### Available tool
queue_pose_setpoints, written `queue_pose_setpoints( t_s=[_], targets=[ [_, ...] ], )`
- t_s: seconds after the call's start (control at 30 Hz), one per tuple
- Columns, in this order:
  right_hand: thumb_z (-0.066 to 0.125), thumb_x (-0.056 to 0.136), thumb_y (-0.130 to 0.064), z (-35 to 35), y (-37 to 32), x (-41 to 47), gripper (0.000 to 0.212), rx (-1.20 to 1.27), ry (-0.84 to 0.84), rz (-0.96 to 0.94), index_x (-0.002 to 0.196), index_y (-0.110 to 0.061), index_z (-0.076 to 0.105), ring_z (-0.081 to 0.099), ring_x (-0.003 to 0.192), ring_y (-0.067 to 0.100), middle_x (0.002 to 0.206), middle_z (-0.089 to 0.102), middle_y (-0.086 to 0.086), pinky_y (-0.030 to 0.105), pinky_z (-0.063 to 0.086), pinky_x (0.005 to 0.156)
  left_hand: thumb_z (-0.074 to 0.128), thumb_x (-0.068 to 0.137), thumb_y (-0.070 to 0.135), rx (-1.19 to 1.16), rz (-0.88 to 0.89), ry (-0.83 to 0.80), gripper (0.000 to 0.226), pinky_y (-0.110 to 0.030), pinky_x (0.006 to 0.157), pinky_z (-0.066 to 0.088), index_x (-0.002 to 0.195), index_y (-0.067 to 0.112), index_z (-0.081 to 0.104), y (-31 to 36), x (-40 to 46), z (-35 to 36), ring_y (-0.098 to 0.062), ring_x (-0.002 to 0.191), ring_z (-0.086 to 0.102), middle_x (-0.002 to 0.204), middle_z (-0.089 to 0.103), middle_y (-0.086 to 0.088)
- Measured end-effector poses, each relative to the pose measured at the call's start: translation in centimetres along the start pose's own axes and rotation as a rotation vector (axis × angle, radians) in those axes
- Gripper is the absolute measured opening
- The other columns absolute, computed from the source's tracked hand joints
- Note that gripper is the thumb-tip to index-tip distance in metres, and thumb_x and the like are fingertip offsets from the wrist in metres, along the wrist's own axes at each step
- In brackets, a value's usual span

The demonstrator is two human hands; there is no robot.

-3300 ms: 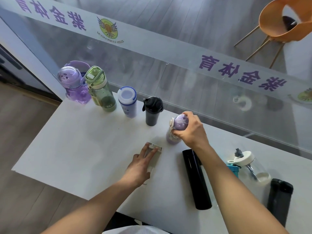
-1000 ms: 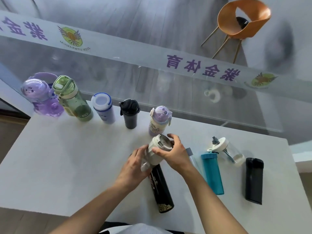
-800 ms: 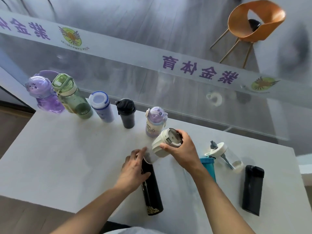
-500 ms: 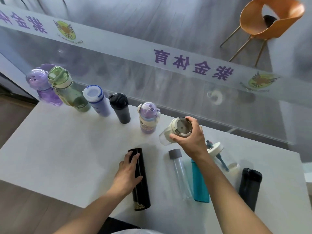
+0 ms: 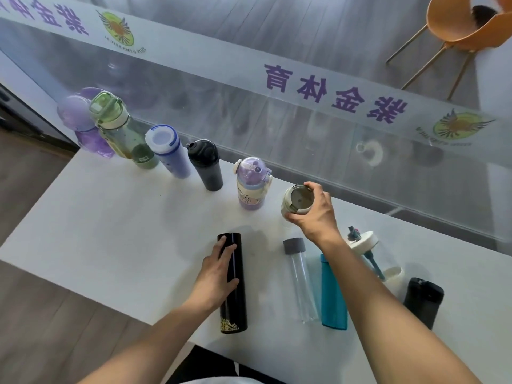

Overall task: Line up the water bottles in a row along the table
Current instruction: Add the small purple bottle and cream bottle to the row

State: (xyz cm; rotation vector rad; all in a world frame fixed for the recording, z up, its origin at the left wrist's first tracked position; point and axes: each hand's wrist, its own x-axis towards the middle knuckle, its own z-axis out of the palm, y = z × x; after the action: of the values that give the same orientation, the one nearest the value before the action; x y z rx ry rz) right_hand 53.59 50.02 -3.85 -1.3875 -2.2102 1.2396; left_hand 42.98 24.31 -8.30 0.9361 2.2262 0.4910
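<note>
Several bottles stand in a row along the far edge of the white table: a purple one, a green one, a blue-capped one, a black one and a small lilac one. My right hand grips a cream bottle by its lid, upright at the row's right end. My left hand rests on a long black flask lying flat. A clear bottle, a teal bottle, a white-lidded clear bottle and a black tumbler lie to the right.
A glass partition with a white banner and purple lettering runs right behind the row. An orange chair stands beyond the glass. The table's left edge drops to wooden floor.
My right hand carried the cream bottle from the table's middle to the right end of the row and stood it upright. My left hand let go of it and settled on the black flask.
</note>
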Motion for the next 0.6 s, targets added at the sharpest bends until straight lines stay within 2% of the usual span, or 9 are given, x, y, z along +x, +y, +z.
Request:
queue_pose_setpoints(
  t_s=[0.1, 0.3, 0.43, 0.6],
  targets=[
    [0.092, 0.064, -0.024, 0.5, -0.3, 0.8, 0.086, -0.010, 0.012, -0.003, 0.137, -0.033, 0.045, 0.049, 0.104, 0.009, 0.124, 0.045, 0.000, -0.004, 0.029, 0.074, 0.072, 0.081, 0.020, -0.011, 0.001, -0.002, 0.082, -0.036, 0.102, 0.042, 0.149, 0.033, 0.027, -0.3, 0.0, 0.0, -0.026, 0.128, 0.038, 0.162, 0.004, 0.011],
    [0.092, 0.064, -0.025, 0.9, -0.6, 1.2, 0.089, -0.036, 0.021, -0.003, 0.138, -0.033, 0.043, 0.048, 0.103, 0.010, 0.125, 0.044, 0.000, 0.008, 0.034, 0.081, 0.073, 0.080, 0.018, -0.025, 0.015, -0.009, 0.081, -0.036, 0.102, 0.042, 0.148, 0.032, 0.029, -0.4, 0.3, 0.0, -0.026, 0.130, 0.037, 0.162, 0.003, 0.012],
    [0.092, 0.064, -0.024, 0.8, -0.3, 0.8, 0.088, -0.034, 0.034, 0.003, 0.136, -0.035, 0.043, 0.050, 0.102, 0.010, 0.123, 0.044, -0.001, 0.000, 0.031, 0.075, 0.073, 0.080, 0.017, -0.030, 0.031, -0.015, 0.081, -0.036, 0.103, 0.042, 0.147, 0.033, 0.030, -0.6, 0.3, -0.1, -0.025, 0.130, 0.037, 0.162, 0.003, 0.012],
    [0.091, 0.064, -0.028, 0.9, -0.9, 1.0, 0.088, -0.080, 0.036, 0.013, 0.138, -0.032, 0.044, 0.050, 0.102, 0.013, 0.125, 0.045, 0.003, 0.016, 0.037, 0.085, 0.073, 0.080, 0.017, -0.026, 0.045, -0.031, 0.081, -0.037, 0.103, 0.042, 0.147, 0.034, 0.030, -0.7, 0.6, -0.3, -0.025, 0.131, 0.037, 0.162, 0.003, 0.013]
  ],
)
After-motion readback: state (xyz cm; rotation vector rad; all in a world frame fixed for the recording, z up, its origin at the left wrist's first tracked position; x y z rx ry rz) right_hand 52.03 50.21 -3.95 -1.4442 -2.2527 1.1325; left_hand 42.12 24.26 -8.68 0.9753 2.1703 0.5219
